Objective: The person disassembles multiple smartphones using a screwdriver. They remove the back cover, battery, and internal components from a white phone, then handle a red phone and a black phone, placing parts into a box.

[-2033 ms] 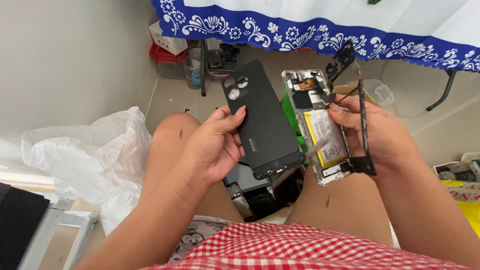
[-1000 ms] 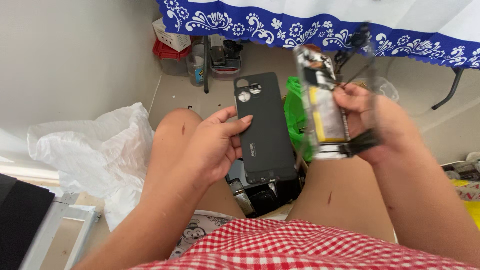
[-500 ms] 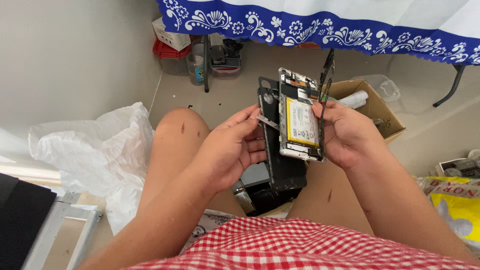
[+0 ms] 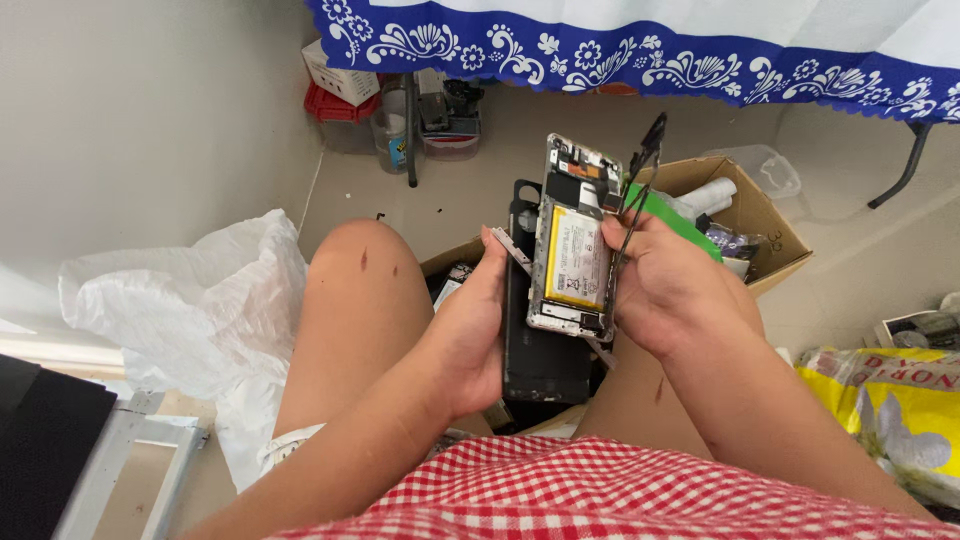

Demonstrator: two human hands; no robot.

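Step in hand, as I read it: teardown of a phone, w/ the two halves brought together over my lap.

L hand (image 4: 470,330) – fingers curled shut round the black back cover (image 4: 535,340), gripping it from the left edge; the cover stands upright, long axis near-to-far, and sits directly behind the opened body. A thin silver strip (image 4: 508,246) pokes out at my L fingertips; can't tell what part it is.

R hand (image 4: 672,290) – closed on the right edge of the opened phone body (image 4: 572,245), thumb on the near side. Internals face me: yellow battery (image 4: 578,255) in the middle, circuit board at the far end. Same hand also pinches black tweezers (image 4: 640,170) against the frame, tips pointing far/up. Body overlaps the cover, touching or nearly so; exact contact hidden.

Surroundings: cardboard box (image 4: 760,215) on the floor betw. my knees and to the right, holding a green item and white scraps. White plastic bag (image 4: 190,300) left of my L knee. Blue-patterned cloth (image 4: 640,50) hangs along the far edge. Yellow packet (image 4: 890,410) at right.

Judgement on next move: needs the cover either parted from the body or set down, so one hand is freed to take the tweezers properly. Grip on tweezers now is a carry-hold, not a working one. Keep tips off the battery.
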